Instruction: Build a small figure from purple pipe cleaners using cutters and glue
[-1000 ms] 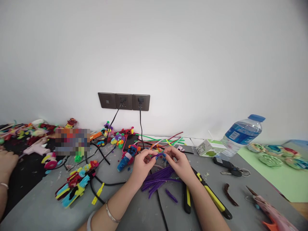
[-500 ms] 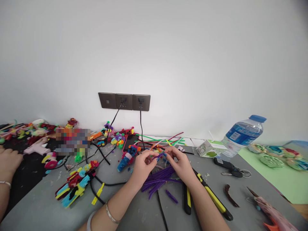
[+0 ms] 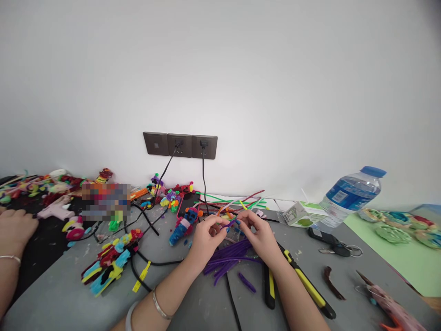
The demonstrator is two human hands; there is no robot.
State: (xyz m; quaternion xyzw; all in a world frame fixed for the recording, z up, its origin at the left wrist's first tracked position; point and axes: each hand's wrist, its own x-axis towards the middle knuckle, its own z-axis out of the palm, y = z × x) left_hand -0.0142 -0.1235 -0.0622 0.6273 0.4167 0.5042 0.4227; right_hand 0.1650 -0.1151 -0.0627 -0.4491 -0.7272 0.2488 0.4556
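Note:
Between my two hands is a purple pipe cleaner [image 3: 231, 224], held just above the grey table. My left hand [image 3: 209, 233] pinches one part of it between thumb and fingers. From the other side my right hand [image 3: 254, 228] pinches it too, the fingertips of both hands close together. Below them lies a bundle of purple pipe cleaners [image 3: 229, 257], with one short purple piece [image 3: 247, 282] apart from it. Pliers with black and yellow handles [image 3: 308, 289] lie partly under my right forearm. A blue pipe-cleaner figure [image 3: 182, 227] rests left of my left hand.
A water bottle [image 3: 354, 195], a juice carton [image 3: 305, 214] and keys [image 3: 339, 248] stand or lie to the right. A pink glue gun [image 3: 57, 209], colourful figures [image 3: 112, 262] and black cables [image 3: 161, 263] occupy the left. Another person's hand [image 3: 17, 230] rests at the far left.
The whole view has shifted slightly, so things sit a little further right. Both hands keep their pinch on the purple pipe cleaner, with only slight finger movement.

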